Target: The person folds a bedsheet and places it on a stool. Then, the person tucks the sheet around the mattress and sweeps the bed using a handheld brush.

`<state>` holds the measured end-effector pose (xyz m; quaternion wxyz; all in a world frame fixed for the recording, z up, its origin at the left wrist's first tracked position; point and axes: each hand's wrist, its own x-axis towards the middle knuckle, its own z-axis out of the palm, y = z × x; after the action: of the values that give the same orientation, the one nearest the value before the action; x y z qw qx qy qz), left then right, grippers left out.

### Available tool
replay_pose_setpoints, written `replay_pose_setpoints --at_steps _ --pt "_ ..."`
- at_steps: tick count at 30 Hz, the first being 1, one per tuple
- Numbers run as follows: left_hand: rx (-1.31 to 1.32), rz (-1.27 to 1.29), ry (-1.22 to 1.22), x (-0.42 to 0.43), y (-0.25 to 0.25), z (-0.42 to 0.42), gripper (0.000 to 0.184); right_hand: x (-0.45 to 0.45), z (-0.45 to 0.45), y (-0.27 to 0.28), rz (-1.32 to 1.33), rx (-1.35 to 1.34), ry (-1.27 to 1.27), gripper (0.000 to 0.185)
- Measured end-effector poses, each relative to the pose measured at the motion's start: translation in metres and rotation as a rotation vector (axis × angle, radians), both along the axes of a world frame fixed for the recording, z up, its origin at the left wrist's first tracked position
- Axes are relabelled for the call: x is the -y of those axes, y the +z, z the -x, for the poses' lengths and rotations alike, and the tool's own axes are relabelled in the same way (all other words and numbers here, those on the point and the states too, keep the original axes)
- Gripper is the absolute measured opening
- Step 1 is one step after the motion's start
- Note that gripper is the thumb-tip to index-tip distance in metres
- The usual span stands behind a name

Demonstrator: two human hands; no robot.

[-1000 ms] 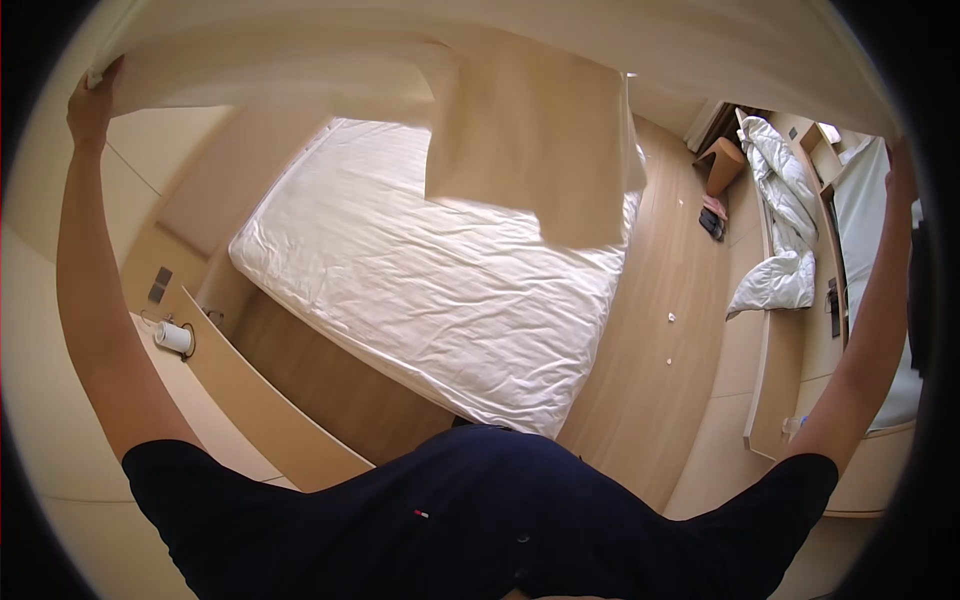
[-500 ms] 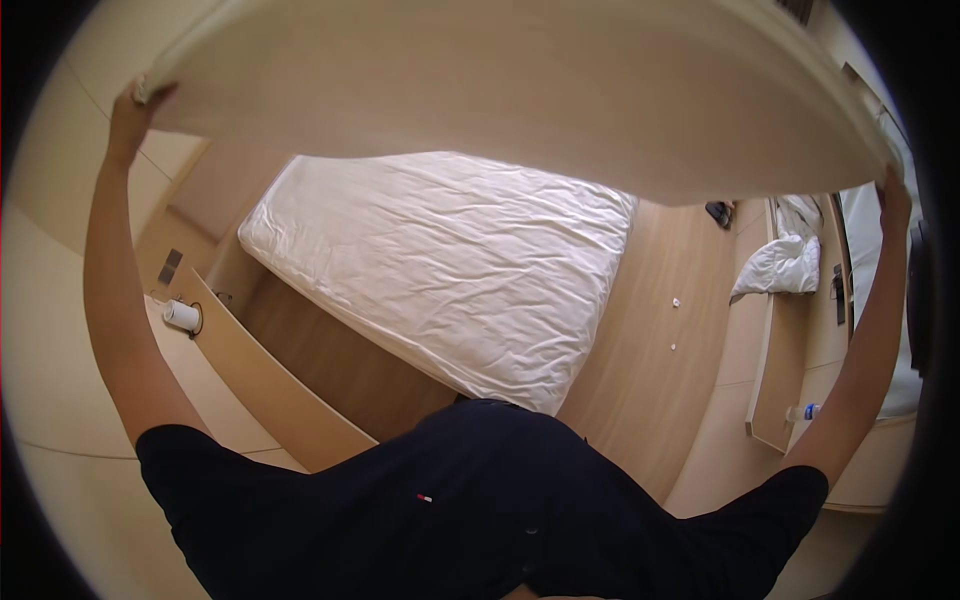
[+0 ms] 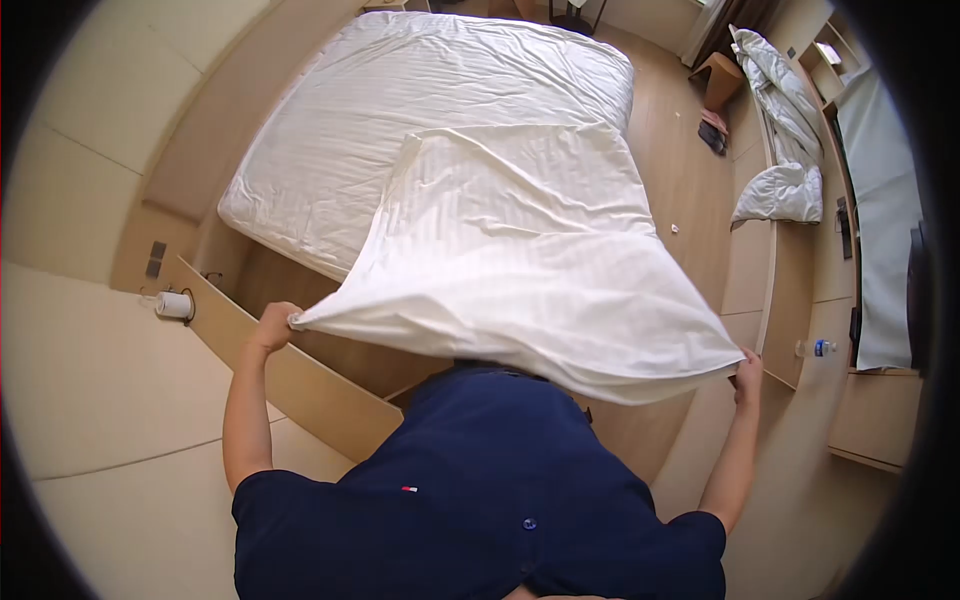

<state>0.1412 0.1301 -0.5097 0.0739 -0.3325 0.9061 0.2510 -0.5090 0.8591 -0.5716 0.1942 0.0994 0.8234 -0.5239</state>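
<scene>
Spreading a white sheet (image 3: 530, 280) between both hands, apparently mid-shake, with its far part lying over the near side of a rumpled mattress (image 3: 450, 80) ahead. Pinching the near edge toward its ends with left hand (image 3: 274, 328) and right hand (image 3: 748, 380), set wide apart. Likely calling for firm grips and an even pull on the far folds. Perhaps at risk of snagging on a low wooden panel (image 3: 310, 385) beside the left hand. Flanked beyond the right hand by a bottle (image 3: 824, 348) and, farther forward, by a heaped quilt (image 3: 785, 200).
</scene>
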Motion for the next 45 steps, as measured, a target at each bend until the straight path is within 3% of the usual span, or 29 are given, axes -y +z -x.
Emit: replay_pose_setpoints --at_steps 6,8,10,14,17,18,19,20,21,22,23,24,25,26,28,29,30,35,38,39,45 --pt "0.242 -0.164 -0.135 -0.024 -0.026 0.017 0.009 0.044 -0.041 0.034 -0.260 0.090 0.275 0.025" --pt "0.275 -0.188 -0.199 -0.026 -0.045 0.011 0.010 0.064 -0.049 0.049 -0.372 0.190 0.378 0.025" --pt "0.466 -0.242 -0.228 -0.025 -0.068 0.004 0.011 0.080 -0.051 0.051 -0.498 0.300 0.503 0.027" --pt "0.489 -0.311 -0.267 -0.010 -0.117 0.000 0.016 0.136 -0.025 0.043 -0.548 0.362 0.568 0.025" --pt "0.397 -0.293 -0.249 0.058 -0.139 0.030 0.019 0.209 0.035 0.029 -0.631 0.285 0.720 0.025" --pt "0.344 -0.179 -0.206 0.093 -0.140 0.048 0.022 0.218 0.098 -0.018 -0.720 -0.017 0.865 0.025" --pt "0.258 0.025 -0.103 0.135 -0.144 0.062 0.022 0.268 0.115 0.011 -0.604 -0.163 0.665 0.027" --pt "0.267 0.163 -0.089 0.167 -0.082 0.106 0.022 0.308 0.163 0.039 -0.463 -0.407 0.639 0.027" --pt "0.270 0.364 -0.073 0.213 -0.031 0.139 0.020 0.335 0.258 0.049 -0.762 -0.907 0.578 0.030" --pt "0.002 0.570 0.002 0.289 -0.007 0.149 0.021 0.370 0.285 0.128 -0.525 -0.948 0.332 0.035" --pt "-0.055 0.605 0.157 0.328 0.074 0.163 0.023 0.388 0.310 0.198 -0.491 -1.054 0.040 0.033" --pt "-0.357 0.611 0.292 0.342 0.151 0.165 0.026 0.383 0.350 0.257 -0.272 -1.143 -0.066 0.033" --pt "-0.467 0.606 0.368 0.379 0.207 0.154 0.028 0.387 0.341 0.318 0.412 -0.970 -0.066 0.035" --pt "-0.329 0.841 0.429 0.403 0.258 0.139 0.029 0.387 0.332 0.369 0.595 -0.910 -0.119 0.040" --pt "-0.516 0.935 0.449 0.363 0.335 0.124 0.032 0.343 0.362 0.427 0.660 -0.904 -0.016 0.038" --pt "-0.538 1.039 0.450 0.373 0.339 0.120 0.035 0.322 0.371 0.444 0.680 -0.872 -0.022 0.037" --pt "-0.771 0.834 0.502 0.354 0.389 0.102 0.038 0.303 0.378 0.459 0.700 -0.840 -0.027 0.036" --pt "-0.837 0.949 0.682 0.321 0.424 0.077 0.038 0.271 0.374 0.453 0.853 -0.731 -0.130 0.031" --pt "-0.917 0.863 0.642 0.305 0.423 0.056 0.038 0.236 0.385 0.426 0.863 -0.692 0.131 0.027" --pt "-0.921 0.838 0.646 0.297 0.419 0.052 0.037 0.235 0.366 0.420 0.855 -0.682 0.094 0.025" --pt "-0.911 0.844 0.554 0.274 0.325 -0.010 0.028 0.242 0.177 0.349 0.789 -0.615 0.105 0.035"
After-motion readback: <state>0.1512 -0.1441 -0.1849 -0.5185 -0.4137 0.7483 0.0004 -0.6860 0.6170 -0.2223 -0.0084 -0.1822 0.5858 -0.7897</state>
